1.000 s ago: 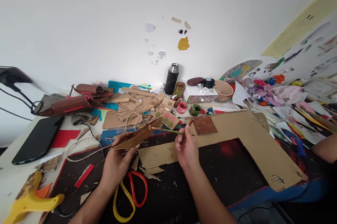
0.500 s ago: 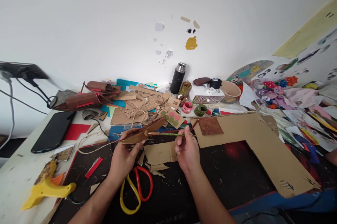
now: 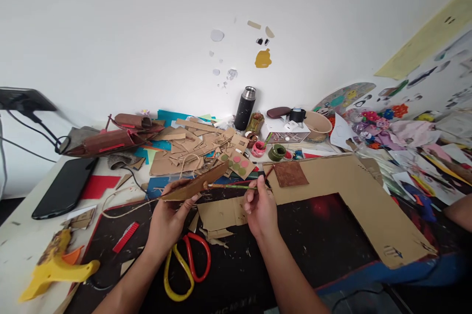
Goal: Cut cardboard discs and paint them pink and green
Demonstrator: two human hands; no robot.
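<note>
My left hand point(image 3: 171, 213) is closed around one end of a long, pointed cardboard piece point(image 3: 201, 181), brown along its upper part and held tilted above the table. In my right hand point(image 3: 261, 208) a thin paintbrush point(image 3: 232, 186) is pinched, its tip touching or very close to the cardboard. Beneath my hands lie a folded cardboard scrap point(image 3: 223, 213) and scissors point(image 3: 188, 267) with one yellow and one red handle. A brown-painted cardboard square point(image 3: 291, 174) rests to the right of the brush.
Open paint jars point(image 3: 276, 152), a black flask point(image 3: 245, 109) and cardboard scraps point(image 3: 206, 141) crowd the back. A brown model boat point(image 3: 103, 141), a phone point(image 3: 64, 188) and a yellow glue gun point(image 3: 59, 267) lie left. An L-shaped cardboard sheet point(image 3: 368, 205) lies right, near another person's arm point(image 3: 459, 213).
The whole view has shifted slightly, so most things appear a little further left. Both hands keep their holds on the cardboard piece and the paintbrush.
</note>
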